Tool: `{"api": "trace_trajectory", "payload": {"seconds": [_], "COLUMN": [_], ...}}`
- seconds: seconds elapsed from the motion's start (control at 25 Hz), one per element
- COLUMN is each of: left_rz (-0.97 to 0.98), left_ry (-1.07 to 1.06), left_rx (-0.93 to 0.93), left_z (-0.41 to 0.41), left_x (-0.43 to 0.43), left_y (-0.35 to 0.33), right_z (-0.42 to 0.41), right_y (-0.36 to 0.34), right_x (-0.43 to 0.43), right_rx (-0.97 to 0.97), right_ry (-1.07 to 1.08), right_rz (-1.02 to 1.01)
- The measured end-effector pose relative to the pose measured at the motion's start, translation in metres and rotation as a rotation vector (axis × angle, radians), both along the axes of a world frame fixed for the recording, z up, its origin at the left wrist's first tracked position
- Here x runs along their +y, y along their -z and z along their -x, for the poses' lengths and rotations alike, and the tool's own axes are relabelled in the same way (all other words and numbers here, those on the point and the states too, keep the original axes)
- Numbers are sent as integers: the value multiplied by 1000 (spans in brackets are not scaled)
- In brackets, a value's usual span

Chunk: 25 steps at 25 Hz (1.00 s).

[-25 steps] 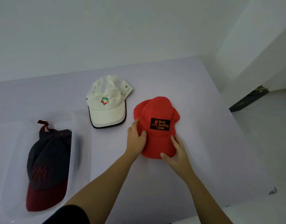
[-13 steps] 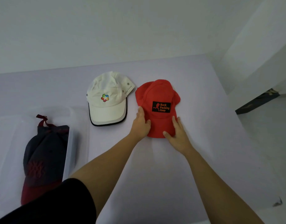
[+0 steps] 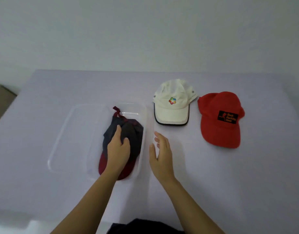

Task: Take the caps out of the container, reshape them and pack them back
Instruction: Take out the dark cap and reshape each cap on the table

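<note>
Hidden: your left hand (image 3: 118,150) covers the dark cap (image 3: 128,132) in the box (image 3: 61,144), grip unclear.
Right hand (image 3: 160,152): open, empty.
Caps: three.

Left hand (image 3: 117,149): palm down, fingers curled, forearm reaching in from the lower left. Right hand (image 3: 161,153): held on edge, palm facing left, fingers loosely spread and blurred, holding nothing. Right forearm enters from the lower right. Both arms bare.

Middle of the dark cap (image 3: 128,132) is covered by the left hand (image 3: 118,150); grip can't be told. Red cap's patch (image 3: 228,117) txt is blurred. Both forearms are cut off at btm edge.
</note>
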<state>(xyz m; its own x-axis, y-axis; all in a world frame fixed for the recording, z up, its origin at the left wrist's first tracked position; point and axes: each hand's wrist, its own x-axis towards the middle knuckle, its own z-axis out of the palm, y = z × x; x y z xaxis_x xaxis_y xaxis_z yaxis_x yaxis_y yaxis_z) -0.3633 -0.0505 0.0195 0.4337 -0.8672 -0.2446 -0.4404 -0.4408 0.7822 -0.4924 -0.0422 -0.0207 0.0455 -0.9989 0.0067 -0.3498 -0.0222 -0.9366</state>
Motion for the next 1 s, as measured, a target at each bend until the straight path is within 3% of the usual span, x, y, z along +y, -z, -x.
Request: {"api": "trace_trajectory", "payload": {"seconds": [0.12,0.2,0.28,0.36,0.48,0.6,0.76,1.0], "left_rz": [-109,-177,-250,-297,-281,-239,-110,181], "left_ry": [-39,0,45,79,33,-45,-36,50], "left_rx": [-30,-15,58,166,315,444,422,502], "left_z": [-55,-76,-87,-94,-97,-100,-107,-86], "left_x": [12,14,14,14,11,8,5,26], "left_y": [8,17,27,37,41,24,-23,-84], "right_z": [-53,-77,-96,-110,-121,-125,-115,-78], "right_y": [-7,-5,-1,7,17,13,-18,-87], "right_x": [0,-2,-8,-15,-24,-26,-22,6], "right_rx": [97,194,221,191,242,242,81,-187], "right_ry": [-178,-274,-297,-215,-91,-104,-171,32], "right_rz": [-90,-359,-588,-645,-543,-415,-222,29]}}
